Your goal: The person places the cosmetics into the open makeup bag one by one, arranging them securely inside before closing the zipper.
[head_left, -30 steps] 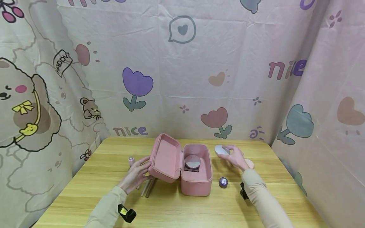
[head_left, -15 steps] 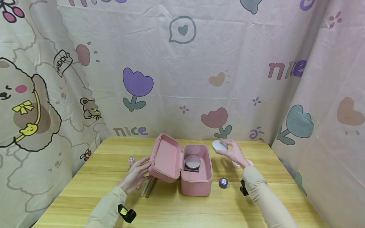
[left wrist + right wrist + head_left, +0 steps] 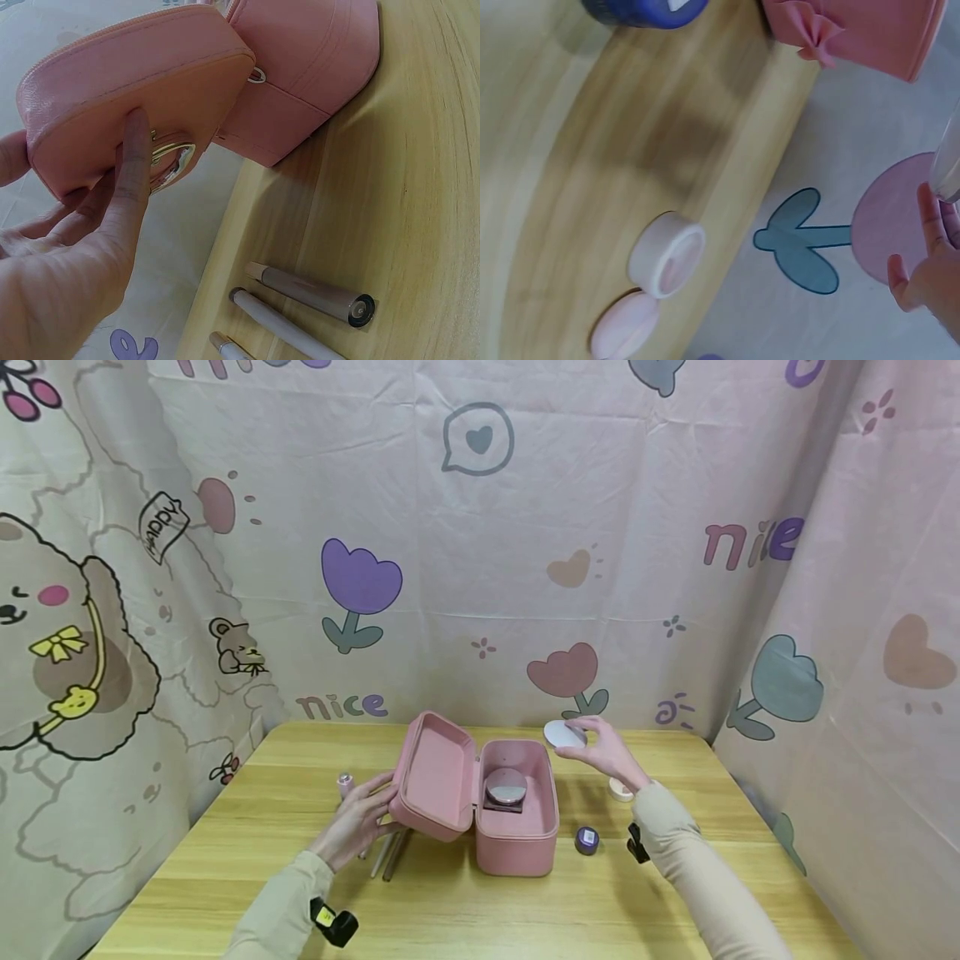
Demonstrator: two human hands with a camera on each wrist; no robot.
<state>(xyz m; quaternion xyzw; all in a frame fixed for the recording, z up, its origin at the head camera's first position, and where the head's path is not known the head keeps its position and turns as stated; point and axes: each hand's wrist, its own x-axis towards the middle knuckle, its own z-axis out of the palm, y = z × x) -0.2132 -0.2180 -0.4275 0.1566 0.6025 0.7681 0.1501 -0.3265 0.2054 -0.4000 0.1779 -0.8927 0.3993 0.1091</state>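
Observation:
A pink cosmetic case stands on the table with its lid swung out to the left. My left hand holds that lid by its outer side, its thumb at the rim and its fingers spread beside a gold handle in the left wrist view. Above the table, just right of the case, my right hand pinches a flat round white disc by its edge; its exact kind is unclear. A silver-topped round compact lies inside the case over a dark square item.
A purple-lidded jar sits right of the case. Farther right are a white round jar and a pink oval piece. Several slender tubes lie under the lid. A small pale bottle is behind my left hand. A printed curtain hangs behind.
My right hand has risen and moved left toward the case with the white disc, uncovering the white jar. My left hand and the lid have stayed in place.

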